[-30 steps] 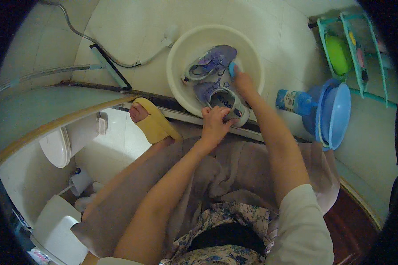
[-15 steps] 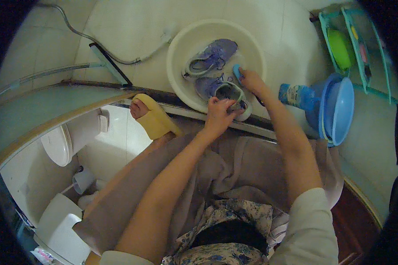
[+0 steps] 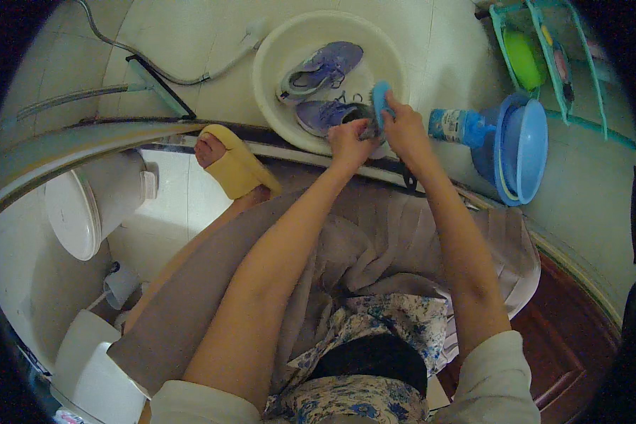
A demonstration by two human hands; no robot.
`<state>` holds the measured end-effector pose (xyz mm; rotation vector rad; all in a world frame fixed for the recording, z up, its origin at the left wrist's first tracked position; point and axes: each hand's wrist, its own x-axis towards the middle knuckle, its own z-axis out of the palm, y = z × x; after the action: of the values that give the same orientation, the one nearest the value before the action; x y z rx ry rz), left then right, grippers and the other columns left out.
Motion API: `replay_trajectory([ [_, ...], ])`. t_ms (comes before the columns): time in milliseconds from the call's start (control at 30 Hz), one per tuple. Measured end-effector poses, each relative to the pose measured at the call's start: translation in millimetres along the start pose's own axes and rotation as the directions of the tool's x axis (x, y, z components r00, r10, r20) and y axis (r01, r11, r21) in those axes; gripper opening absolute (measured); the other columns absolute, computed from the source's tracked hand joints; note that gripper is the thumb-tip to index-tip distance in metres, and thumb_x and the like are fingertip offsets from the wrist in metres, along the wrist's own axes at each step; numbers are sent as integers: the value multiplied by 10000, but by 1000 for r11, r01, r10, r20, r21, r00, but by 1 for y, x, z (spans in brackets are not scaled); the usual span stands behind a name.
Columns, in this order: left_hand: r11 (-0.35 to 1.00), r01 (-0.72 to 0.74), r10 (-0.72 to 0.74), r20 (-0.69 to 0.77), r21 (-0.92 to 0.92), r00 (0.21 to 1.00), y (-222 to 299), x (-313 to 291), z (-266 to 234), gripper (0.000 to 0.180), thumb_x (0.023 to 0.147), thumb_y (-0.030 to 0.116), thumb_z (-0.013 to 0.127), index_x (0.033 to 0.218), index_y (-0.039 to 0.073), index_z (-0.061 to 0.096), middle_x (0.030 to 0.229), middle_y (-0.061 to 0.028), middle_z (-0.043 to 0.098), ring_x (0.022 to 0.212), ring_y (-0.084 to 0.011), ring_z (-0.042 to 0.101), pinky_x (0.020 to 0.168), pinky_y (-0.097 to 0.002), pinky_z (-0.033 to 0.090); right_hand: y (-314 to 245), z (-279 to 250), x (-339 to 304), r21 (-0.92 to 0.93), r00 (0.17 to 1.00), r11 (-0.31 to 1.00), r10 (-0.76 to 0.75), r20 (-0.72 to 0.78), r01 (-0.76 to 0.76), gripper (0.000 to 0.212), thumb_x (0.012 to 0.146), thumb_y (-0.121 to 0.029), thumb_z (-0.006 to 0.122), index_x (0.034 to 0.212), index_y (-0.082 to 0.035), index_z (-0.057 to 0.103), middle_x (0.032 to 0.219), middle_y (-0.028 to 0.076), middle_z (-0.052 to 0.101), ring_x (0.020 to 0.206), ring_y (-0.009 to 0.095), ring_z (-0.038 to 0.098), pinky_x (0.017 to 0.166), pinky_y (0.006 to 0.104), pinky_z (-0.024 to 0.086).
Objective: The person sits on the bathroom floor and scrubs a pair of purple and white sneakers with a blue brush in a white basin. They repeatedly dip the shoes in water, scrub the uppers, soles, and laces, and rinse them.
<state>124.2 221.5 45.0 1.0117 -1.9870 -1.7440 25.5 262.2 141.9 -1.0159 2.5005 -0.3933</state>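
Note:
Two purple sneakers lie in a round cream basin (image 3: 263,92). The farther sneaker (image 3: 338,59) rests on its own, its laces loose. My left hand (image 3: 352,145) is closed on the heel end of the nearer sneaker (image 3: 318,116), fingers at its opening. In my right hand (image 3: 407,136) is a blue scrubbing brush (image 3: 381,97), held on edge beside that heel. The brush seems to touch the shoe, but my fingers partly hide the contact.
Right of the basin are a blue bottle (image 3: 454,127) and nested blue tubs (image 3: 532,152). A teal rack (image 3: 552,56) holds a green bowl (image 3: 524,62). At left lie a hose (image 3: 164,69) and a squeegee (image 3: 161,86). My foot wears a yellow slipper (image 3: 242,169) by the door track.
The brush has come from the basin's right side to the nearer sneaker's heel and turned more upright. My left hand keeps its grip there. The whole view has shifted slightly.

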Motion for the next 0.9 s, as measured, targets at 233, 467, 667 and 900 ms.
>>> replay_trajectory([
  [233, 999, -44, 43, 55, 18, 998, -4, 0, -4, 262, 630, 183, 683, 860, 62, 656, 715, -122, 640, 656, -255, 618, 661, -332, 440, 12, 16, 11, 13, 999, 1000, -26, -30, 26, 465, 810, -139, 505, 1254, -30, 423, 860, 253, 585, 816, 441, 557, 744, 499, 426],
  [467, 998, 57, -53, 107, -31, 993, -4, -5, -19, 333, 626, 204, 725, 917, 61, 653, 771, -110, 662, 685, -193, 637, 702, -292, 451, 4, 23, -3, -24, 997, 998, 64, 44, -63, 451, 820, -181, 520, 1250, -63, 447, 957, 269, 563, 888, 427, 547, 784, 466, 429],
  [667, 965, 169, -126, 209, -199, 970, -17, -7, -13, 390, 694, 83, 701, 1068, 50, 594, 935, -31, 645, 824, -108, 575, 746, -266, 452, 68, 18, -2, 206, 971, 950, 217, 96, -233, 413, 819, -239, 555, 1205, -100, 514, 1020, 239, 563, 973, 390, 534, 856, 421, 408],
  [900, 975, 221, -183, 498, -19, 848, -37, -3, -21, 346, 695, 62, 685, 1029, 49, 594, 904, -1, 618, 822, -92, 543, 757, -249, 430, 31, 16, -7, 170, 984, 980, 76, 163, -104, 431, 806, -233, 563, 1201, -67, 510, 1047, 262, 547, 1003, 385, 522, 881, 412, 402],
])
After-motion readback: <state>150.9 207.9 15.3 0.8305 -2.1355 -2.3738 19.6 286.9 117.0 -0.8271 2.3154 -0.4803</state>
